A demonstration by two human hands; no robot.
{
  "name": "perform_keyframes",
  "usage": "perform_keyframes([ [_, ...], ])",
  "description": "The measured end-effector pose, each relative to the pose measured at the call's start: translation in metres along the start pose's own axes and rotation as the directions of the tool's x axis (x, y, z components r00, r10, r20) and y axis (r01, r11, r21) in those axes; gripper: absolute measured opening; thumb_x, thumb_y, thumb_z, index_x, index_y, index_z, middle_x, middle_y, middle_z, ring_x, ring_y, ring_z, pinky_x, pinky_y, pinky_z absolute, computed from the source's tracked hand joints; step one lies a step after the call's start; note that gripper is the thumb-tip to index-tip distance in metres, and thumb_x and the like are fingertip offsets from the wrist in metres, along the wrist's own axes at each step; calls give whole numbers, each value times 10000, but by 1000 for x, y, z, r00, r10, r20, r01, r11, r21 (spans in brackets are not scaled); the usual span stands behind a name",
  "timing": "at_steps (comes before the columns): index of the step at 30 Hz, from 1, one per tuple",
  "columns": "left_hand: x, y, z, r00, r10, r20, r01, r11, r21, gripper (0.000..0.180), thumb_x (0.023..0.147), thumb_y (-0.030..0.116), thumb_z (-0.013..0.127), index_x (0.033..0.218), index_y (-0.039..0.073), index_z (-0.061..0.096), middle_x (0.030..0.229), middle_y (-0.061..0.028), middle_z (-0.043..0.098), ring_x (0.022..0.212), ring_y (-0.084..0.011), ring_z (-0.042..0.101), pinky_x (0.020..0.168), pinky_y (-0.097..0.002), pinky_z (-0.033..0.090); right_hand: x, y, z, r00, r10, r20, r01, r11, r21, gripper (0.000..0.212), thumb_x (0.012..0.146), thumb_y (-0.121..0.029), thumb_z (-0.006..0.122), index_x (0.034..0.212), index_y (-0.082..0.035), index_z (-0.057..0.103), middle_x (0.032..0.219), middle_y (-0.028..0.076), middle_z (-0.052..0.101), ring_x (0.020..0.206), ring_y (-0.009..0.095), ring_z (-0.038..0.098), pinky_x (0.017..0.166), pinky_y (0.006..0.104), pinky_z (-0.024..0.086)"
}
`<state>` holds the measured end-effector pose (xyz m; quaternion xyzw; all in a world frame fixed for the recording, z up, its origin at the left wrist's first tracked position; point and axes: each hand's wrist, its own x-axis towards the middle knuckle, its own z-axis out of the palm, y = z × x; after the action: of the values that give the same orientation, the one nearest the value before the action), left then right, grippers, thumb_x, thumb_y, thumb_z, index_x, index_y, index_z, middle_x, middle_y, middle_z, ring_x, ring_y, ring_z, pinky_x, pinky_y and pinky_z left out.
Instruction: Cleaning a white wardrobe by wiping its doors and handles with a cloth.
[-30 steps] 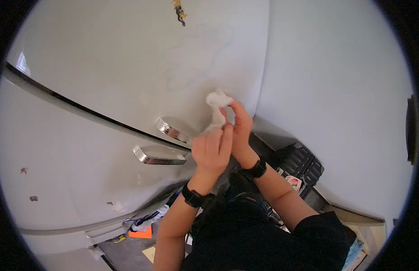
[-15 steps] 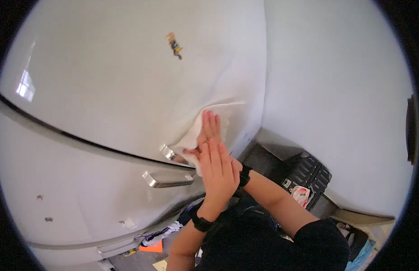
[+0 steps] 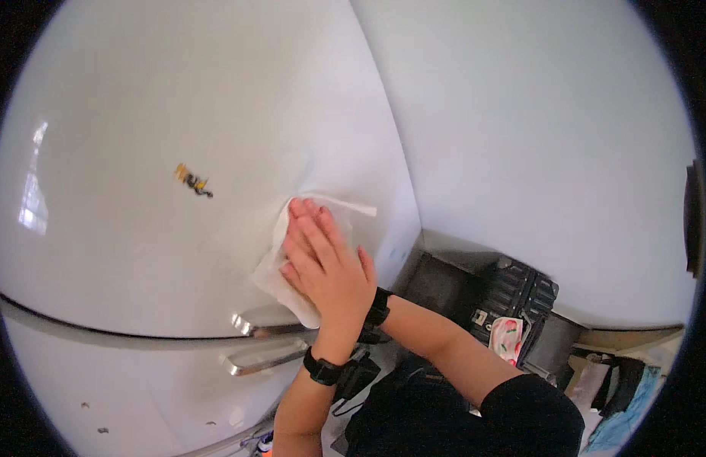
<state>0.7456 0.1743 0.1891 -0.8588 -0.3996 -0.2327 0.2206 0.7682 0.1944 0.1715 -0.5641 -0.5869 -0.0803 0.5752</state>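
Note:
My left hand [image 3: 334, 274] lies on top of my right hand [image 3: 293, 255], its fingers stretched forward. Beneath it, my right hand presses flat on a thin white cloth [image 3: 275, 288] against the glossy white upper fridge door [image 3: 162, 251]; only parts of its fingers show. The cloth is rumpled and spreads out past the fingers, one folded edge running to the right. Just below the cloth is the upper door's metal handle [image 3: 273, 327], partly covered by my left arm and the cloth. A second metal handle [image 3: 265, 358] sits on the lower door [image 3: 162, 381].
A small yellow and black figure [image 3: 193, 181] is stuck on the upper door. To the right rises a pale wall [image 3: 543, 137]. Down in the corner stands a black hard case [image 3: 520, 286] with a red-and-white patterned item [image 3: 507, 339] on it. Light blue fabric [image 3: 627, 407] lies at lower right.
My hands and the cloth have moved up the door, away from the handle. My left hand has slid forward over my right, covering most of it. The view has shifted.

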Motion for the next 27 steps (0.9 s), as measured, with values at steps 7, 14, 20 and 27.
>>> perform_keyframes([
  [7, 42, 50, 78, 932, 324, 161, -351, 919, 181, 510, 820, 172, 440, 1268, -64, 375, 1403, -189, 250, 1269, -375, 260, 1051, -438, 211, 17, 52, -29, 803, 595, -47, -595, 804, -2, 549, 806, -374, 532, 1306, -206, 378, 1425, 56, 261, 1304, 280, 232, 1069, 388, 175],
  [14, -44, 59, 143, 748, 319, 583, -303, 944, -127, 470, 791, 144, 447, 1182, -116, 433, 1413, -202, 208, 1287, -349, 230, 1019, -404, 265, -47, 75, -6, 809, 581, 93, -588, 794, 154, 548, 791, -349, 554, 1275, -144, 400, 1417, 97, 260, 1313, 292, 206, 1067, 424, 170],
  [20, -31, 53, 121, 857, 294, 422, -259, 956, -140, 459, 780, 168, 479, 1174, -69, 466, 1420, -196, 187, 1264, -360, 254, 990, -408, 302, -63, 83, -4, 849, 520, 100, -528, 843, 104, 550, 778, -327, 573, 1249, -90, 419, 1410, 132, 259, 1320, 302, 184, 1065, 455, 165],
  [27, 8, 33, 11, 970, 39, 241, 11, 979, -202, 523, 755, 248, 548, 1230, 47, 466, 1409, -164, 243, 1184, -463, 294, 929, -533, 300, 2, 45, -5, 995, -72, -70, 65, 993, -94, 549, 770, -315, 568, 1232, -50, 436, 1405, 156, 259, 1327, 307, 166, 1067, 452, 176],
])
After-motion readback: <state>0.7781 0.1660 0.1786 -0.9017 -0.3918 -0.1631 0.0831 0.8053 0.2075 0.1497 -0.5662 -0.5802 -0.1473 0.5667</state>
